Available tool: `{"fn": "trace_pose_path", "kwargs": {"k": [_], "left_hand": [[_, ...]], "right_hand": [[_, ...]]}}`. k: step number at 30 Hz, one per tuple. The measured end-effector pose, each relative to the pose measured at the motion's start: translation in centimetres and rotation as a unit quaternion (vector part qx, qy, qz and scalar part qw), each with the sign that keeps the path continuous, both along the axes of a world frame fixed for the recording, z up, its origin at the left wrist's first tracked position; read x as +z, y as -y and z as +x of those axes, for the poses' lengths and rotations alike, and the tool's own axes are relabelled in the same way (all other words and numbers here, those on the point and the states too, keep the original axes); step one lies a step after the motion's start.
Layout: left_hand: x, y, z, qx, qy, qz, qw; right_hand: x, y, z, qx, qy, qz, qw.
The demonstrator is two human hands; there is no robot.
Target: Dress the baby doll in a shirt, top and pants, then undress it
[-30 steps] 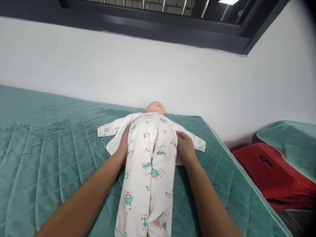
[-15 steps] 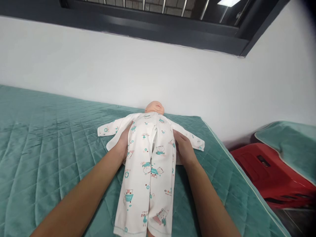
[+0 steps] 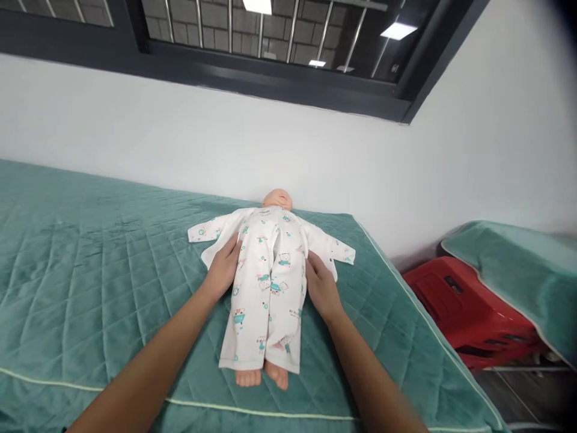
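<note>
A baby doll [image 3: 278, 199] lies face up on a teal quilted mattress [image 3: 90, 258], its head toward the wall. It wears a white printed romper [image 3: 269, 282] with sleeves spread out; bare feet stick out at the bottom. My left hand [image 3: 224, 269] rests on the doll's left flank, fingers curved against the cloth. On the other flank lies my right hand [image 3: 320, 286], fingers together and pressed to the romper's edge. Neither hand lifts the doll.
A white wall runs behind the mattress, with a dark-framed barred window [image 3: 270, 42] above. To the right, past the mattress edge, stands a red plastic object [image 3: 469, 313], partly covered by a teal cloth [image 3: 514, 270]. Dark floor shows at the lower right.
The view has pulled back and tilted up, so the doll's feet and the mattress front edge now show. Both hands have slid slightly down the doll's sides.
</note>
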State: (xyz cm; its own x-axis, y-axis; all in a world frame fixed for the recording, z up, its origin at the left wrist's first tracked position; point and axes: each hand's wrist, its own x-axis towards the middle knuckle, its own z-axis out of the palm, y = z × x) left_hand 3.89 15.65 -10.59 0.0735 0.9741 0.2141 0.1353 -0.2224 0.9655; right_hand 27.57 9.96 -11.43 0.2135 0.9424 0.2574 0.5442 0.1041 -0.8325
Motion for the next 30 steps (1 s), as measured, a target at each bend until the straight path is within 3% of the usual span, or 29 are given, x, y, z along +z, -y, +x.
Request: {"fn": "trace_pose_path", "kwargs": {"k": [2,4,7,11,16,22,30], "left_hand": [[-0.8,1.6,-1.2,-0.030,-0.122,0.059,0.990],[-1.5,3.0,-2.1,-0.089,-0.238,0.135,0.958],[-2.0,4.9,-3.1,-0.133,-0.329,0.208,0.912],[-2.0,7.5,-3.7,-0.076,-0.298,0.161,0.938],[-2.3,11.0,-3.5,-0.064,-0.246,0.095,0.962],[-1.1,14.4,-3.0,-0.059,-0.113,-0.097,0.987],[-0.1,17.1,-2.6,-0.116,-0.112,-0.149,0.976]], "right_hand": [[0.0,2.0,-0.1,0.050,0.088,-0.004,0.995],[0.1,3.5,0.1,0.102,0.188,0.010,0.977],[0.4,4.5,0.4,0.145,0.315,0.030,0.937],[1.2,4.3,0.3,0.113,0.448,0.007,0.887],[2.4,3.1,-0.6,0.084,0.556,-0.024,0.827],[3.1,2.8,-0.2,0.092,0.567,-0.034,0.818],[3.2,6.6,2.6,0.116,0.572,-0.041,0.811]]}}
